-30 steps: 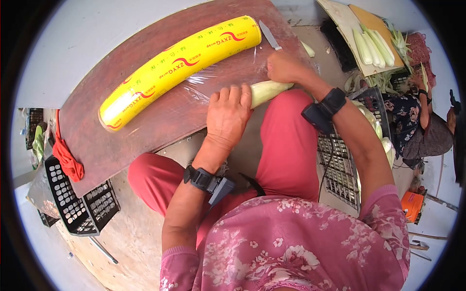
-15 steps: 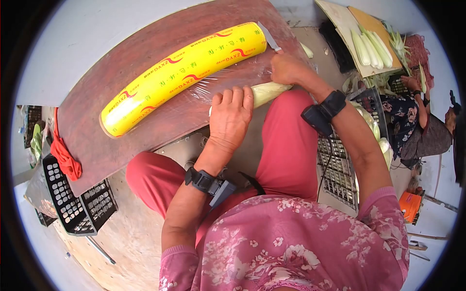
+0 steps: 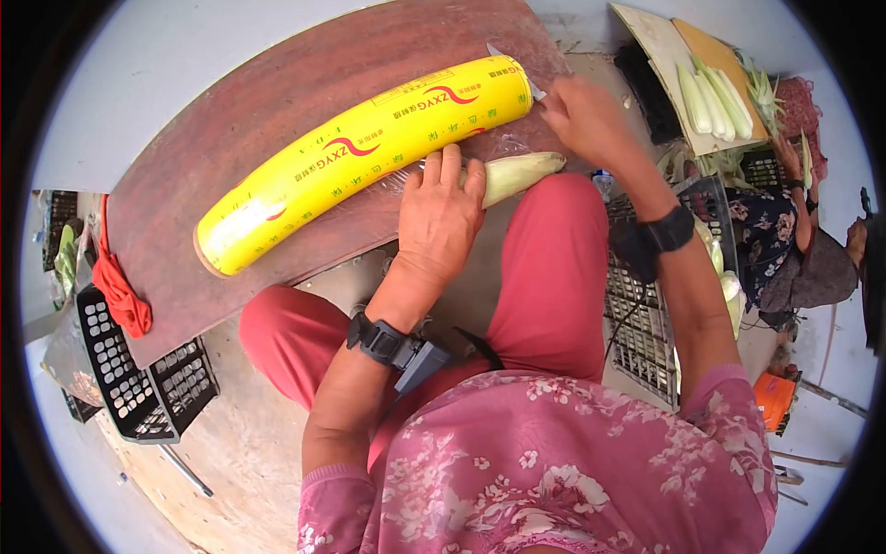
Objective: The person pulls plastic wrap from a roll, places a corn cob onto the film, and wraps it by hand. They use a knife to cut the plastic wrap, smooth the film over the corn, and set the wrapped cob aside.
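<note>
A long yellow roll of wrap [image 3: 360, 152] lies across the reddish-brown table [image 3: 175, 175]. Under my left hand [image 3: 441, 208] is a pale green ear of corn [image 3: 517, 175] at the table's near edge, with clear film about it; the fingers wrap over its left part and reach the roll. My right hand [image 3: 577, 111] is beside the roll's right end, fingers pressed together next to a knife [image 3: 536, 91] whose blade is mostly hidden behind the roll. What its fingertips hold is too small to make out.
Black crates stand at lower left [image 3: 120, 369] and right of my knee [image 3: 641, 342]. A red cloth [image 3: 120, 291] hangs from the table's left corner. At upper right, several corn ears [image 3: 711, 102] lie on a board [image 3: 660, 65], and another person's hand [image 3: 789, 157] is near husks.
My right hand has moved up and right, away from the corn's tip. The roll has turned, showing different print, and sits slightly further right.
</note>
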`<state>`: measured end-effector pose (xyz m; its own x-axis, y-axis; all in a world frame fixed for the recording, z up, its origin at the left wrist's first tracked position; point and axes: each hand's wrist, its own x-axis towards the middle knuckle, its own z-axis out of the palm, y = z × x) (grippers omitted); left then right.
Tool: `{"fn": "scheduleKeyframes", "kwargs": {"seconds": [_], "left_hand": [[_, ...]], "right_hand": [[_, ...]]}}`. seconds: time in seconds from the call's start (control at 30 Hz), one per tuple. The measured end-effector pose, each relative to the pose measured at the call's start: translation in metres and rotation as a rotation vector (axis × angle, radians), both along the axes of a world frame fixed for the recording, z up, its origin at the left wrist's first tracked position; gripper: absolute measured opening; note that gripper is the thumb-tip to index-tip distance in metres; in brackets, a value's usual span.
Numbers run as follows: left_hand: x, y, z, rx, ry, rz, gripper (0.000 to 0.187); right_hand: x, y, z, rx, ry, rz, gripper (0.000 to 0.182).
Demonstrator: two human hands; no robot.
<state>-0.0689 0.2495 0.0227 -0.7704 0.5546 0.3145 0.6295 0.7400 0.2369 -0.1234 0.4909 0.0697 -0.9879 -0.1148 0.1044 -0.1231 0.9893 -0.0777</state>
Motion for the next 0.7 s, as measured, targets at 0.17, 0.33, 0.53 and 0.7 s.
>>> {"fn": "scheduleKeyframes", "kwargs": {"seconds": [0.17, 0.33, 0.53, 0.7], "left_hand": [[0.002, 0.001, 0.007, -0.025, -0.040, 0.028, 0.066], [-0.002, 0.002, 0.003, -0.116, -0.080, 0.018, 0.065], [-0.010, -0.001, 0.002, -0.115, -0.052, -0.042, 0.062], [-0.022, -0.016, 0.009, -0.053, -0.081, -0.124, 0.060]], "right_hand": [[-0.014, -0.076, 0.017, -0.095, 0.290, 0.624, 0.076], [-0.057, -0.088, 0.011, 0.103, -0.148, 0.622, 0.091], [-0.063, -0.088, -0.006, 0.177, 0.124, 0.741, 0.083], [-0.080, -0.092, -0.013, 0.154, 0.254, 0.764, 0.092]]}}
